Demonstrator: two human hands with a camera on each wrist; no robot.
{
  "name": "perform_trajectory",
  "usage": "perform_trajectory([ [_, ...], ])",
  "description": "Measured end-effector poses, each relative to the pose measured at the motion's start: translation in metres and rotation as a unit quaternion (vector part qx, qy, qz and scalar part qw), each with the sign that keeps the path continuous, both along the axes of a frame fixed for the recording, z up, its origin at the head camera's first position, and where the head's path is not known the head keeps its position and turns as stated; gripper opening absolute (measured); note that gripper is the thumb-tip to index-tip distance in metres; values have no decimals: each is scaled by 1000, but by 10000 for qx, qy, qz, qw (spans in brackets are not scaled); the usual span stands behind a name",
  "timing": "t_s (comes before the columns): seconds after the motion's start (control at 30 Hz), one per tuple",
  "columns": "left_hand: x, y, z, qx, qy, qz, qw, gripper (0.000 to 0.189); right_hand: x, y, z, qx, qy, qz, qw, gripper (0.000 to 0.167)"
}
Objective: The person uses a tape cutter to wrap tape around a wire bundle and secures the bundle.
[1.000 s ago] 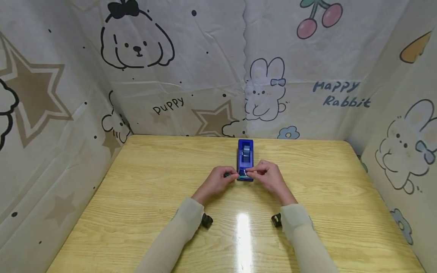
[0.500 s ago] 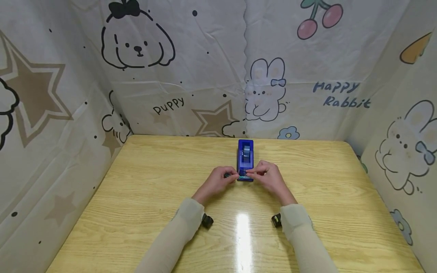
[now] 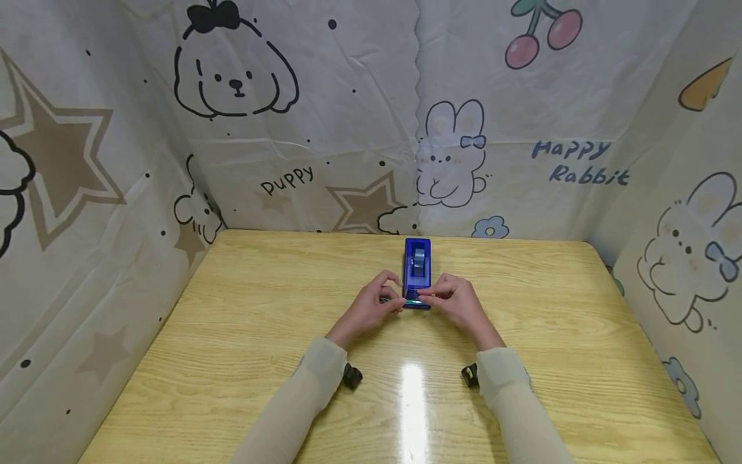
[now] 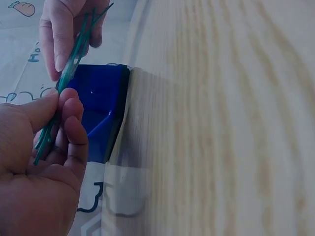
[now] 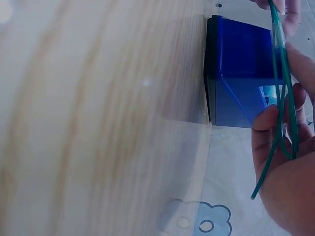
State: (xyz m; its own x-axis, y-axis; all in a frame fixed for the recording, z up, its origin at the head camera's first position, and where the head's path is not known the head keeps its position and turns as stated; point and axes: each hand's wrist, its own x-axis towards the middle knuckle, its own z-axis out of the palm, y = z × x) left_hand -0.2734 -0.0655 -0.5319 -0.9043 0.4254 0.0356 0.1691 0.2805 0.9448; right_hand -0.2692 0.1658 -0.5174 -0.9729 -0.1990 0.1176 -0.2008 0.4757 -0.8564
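Observation:
A blue tape dispenser (image 3: 417,281) with a roll of clear tape (image 3: 418,260) stands near the table's back edge. In front of it, both hands hold a bundle of thin green wires (image 4: 64,80). A shiny band of clear tape (image 5: 278,37) shows around the middle of the bundle. My left hand (image 3: 371,304) grips one side between thumb and curled fingers, its index finger raised off the wires. My right hand (image 3: 455,299) pinches the bundle with thumb and fingertips close to the taped part. In the right wrist view, loose wire ends hang down past the right palm.
The wooden table (image 3: 261,386) has printed cloth (image 3: 359,129) behind it and at both sides. A dark wrist camera (image 3: 351,376) sits below the left sleeve and another wrist camera (image 3: 469,374) by the right one.
My left index finger has lifted away from the thumb and wires. The pale strip seen at the right fingertips one second ago no longer shows. The right hand stays in place.

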Motion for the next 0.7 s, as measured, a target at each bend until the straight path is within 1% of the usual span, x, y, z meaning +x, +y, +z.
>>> perform_trajectory([
  [0.03,0,0,0,80,-46,3,10000,26,0,0,0,-1,-7,-6,10000,12],
  [0.13,0,0,1,50,-37,25,10000,35,0,0,-1,26,-32,-21,10000,12],
  [0.43,-1,0,-4,3,-48,6,10000,36,0,0,-1,34,106,-48,9999,10],
  [0.57,-2,0,-5,0,-137,7,9999,36,0,0,-1,30,114,-48,9999,9],
  [0.7,-3,0,-4,121,-287,-26,9995,37,0,-1,-1,18,72,-53,10000,9],
])
